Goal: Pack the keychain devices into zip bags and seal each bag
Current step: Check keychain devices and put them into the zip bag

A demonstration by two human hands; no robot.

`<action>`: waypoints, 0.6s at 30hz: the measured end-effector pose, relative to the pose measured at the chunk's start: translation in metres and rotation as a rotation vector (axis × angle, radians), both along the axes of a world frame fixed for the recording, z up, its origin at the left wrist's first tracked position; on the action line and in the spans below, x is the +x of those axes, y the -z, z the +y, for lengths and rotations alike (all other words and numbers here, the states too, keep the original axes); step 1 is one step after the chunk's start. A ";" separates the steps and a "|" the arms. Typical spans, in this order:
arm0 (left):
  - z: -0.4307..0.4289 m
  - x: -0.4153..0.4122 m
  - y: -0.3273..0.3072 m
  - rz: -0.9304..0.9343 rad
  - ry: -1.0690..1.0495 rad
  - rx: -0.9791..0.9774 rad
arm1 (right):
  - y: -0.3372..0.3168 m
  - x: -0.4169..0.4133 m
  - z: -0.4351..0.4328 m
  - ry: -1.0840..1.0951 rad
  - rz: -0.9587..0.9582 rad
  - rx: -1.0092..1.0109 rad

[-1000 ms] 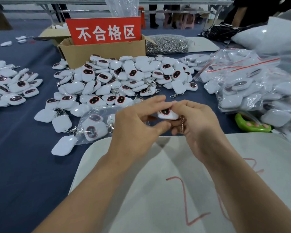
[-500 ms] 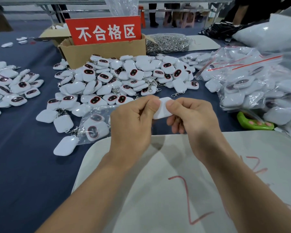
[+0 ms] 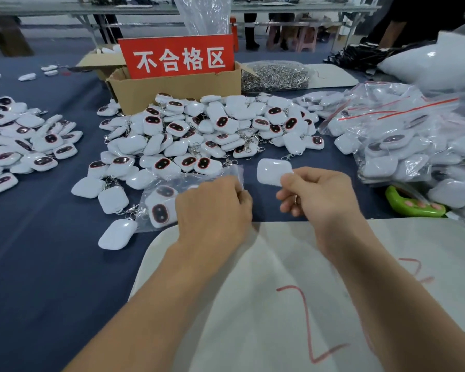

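Note:
My right hand (image 3: 320,197) pinches a white keychain device (image 3: 273,171), its plain back facing up, above the blue cloth. My left hand (image 3: 212,208) grips the open edge of a clear zip bag (image 3: 172,189) that lies on the cloth with at least two devices inside. The two hands are a short gap apart. A large heap of loose white devices (image 3: 207,132) with dark oval faces lies just beyond the hands.
A cardboard box (image 3: 177,89) with a red sign stands behind the heap. Filled zip bags (image 3: 403,146) pile up at the right, beside a green object (image 3: 414,205). Another device heap (image 3: 19,140) lies at the left. A white sheet (image 3: 279,291) with red marks covers the near table.
Both hands held the device together before. Now my left hand has let go and moved left onto the zip bag, while my right hand keeps the device, turned back side up.

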State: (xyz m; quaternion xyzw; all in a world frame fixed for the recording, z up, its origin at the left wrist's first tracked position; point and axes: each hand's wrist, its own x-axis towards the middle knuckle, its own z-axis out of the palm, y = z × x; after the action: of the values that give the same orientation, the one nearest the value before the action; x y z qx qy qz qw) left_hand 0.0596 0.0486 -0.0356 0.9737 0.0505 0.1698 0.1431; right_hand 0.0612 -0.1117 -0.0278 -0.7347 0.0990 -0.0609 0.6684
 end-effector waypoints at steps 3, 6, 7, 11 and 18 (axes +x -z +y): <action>-0.004 -0.010 0.001 -0.186 0.118 -0.210 | 0.002 -0.002 0.010 -0.089 -0.020 -0.128; -0.002 -0.015 0.000 -0.331 0.316 -0.428 | 0.003 -0.006 0.016 -0.216 -0.052 -0.170; -0.002 -0.016 0.000 -0.349 0.390 -0.455 | 0.004 -0.007 0.017 -0.240 -0.067 -0.232; -0.001 -0.017 -0.005 -0.331 0.465 -0.639 | 0.004 -0.009 0.022 -0.170 -0.073 -0.653; 0.061 0.017 -0.026 -0.469 -0.268 -1.509 | 0.003 -0.010 0.013 0.017 0.034 -0.701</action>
State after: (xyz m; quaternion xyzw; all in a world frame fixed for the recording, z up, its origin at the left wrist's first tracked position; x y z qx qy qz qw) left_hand 0.0763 0.1098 -0.0097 0.5391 0.2368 0.3057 0.7482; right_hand 0.0512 -0.0986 -0.0304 -0.9196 0.0893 -0.0842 0.3733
